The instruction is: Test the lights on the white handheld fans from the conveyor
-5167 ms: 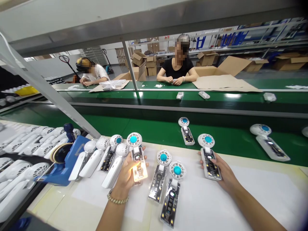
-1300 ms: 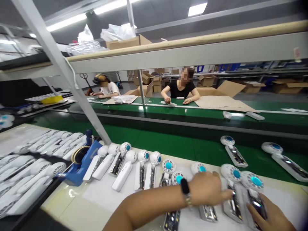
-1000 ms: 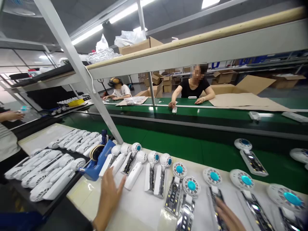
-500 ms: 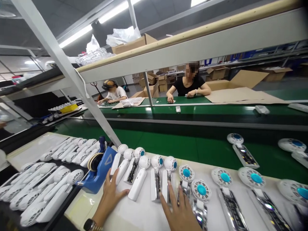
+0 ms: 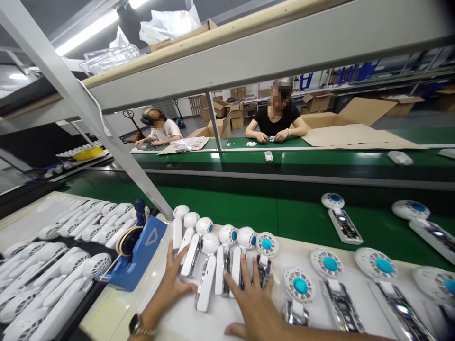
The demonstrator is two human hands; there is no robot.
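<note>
My left hand [image 5: 172, 286], a watch on its wrist, lies at the left end of a cluster of white handheld fans. Its thumb is stretched out and its fingers touch the nearest handles. One white fan [image 5: 206, 284] lies just past the thumb, its closed handle up. My right hand [image 5: 258, 305] is spread flat, fingertips on the handles of the fans at the cluster's right side, partly hiding them. A fan with a turquoise hub [image 5: 267, 243] lies at its fingertips, the circuitry in its handle exposed. Another open-handled fan [image 5: 299, 285] lies right of that hand.
A blue tape dispenser [image 5: 137, 263] stands left of my left hand. Rows of white fans [image 5: 67, 274] lie farther left. More open fans [image 5: 330, 263] lie at right. Beyond runs a green conveyor [image 5: 241, 208] carrying fans. A slanted post [image 5: 121, 151] rises at left. Two people sit across.
My right hand has moved slightly, and the fan by its fingertips now lies closer to the cluster, with a wider gap to the fan at its right. The camera view has shifted.
</note>
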